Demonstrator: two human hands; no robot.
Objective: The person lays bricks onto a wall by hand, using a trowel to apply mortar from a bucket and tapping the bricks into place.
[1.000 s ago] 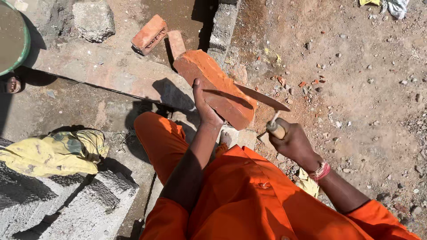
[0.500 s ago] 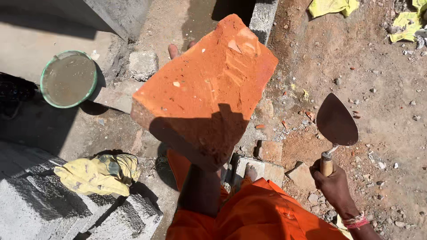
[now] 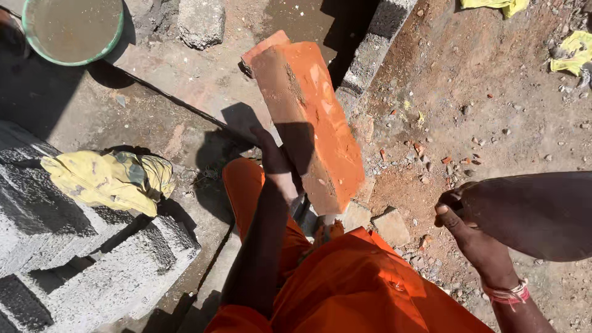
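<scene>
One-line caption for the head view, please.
Left hand holds an orange brick upright; right hand grips a trowel beside it.

The orange brick (image 3: 311,123) is a long rectangular block, held up off the ground and tilted, its far end pointing away toward the top of the view and its near end down by the orange-clad knees. Its broad face is sunlit, with pale scuffs and a rough grey-brown smear along 1 edge; a dark shadow crosses its middle. The trowel (image 3: 530,213) has a broad, dark metal blade, raised at the right, well apart from the brick.
</scene>
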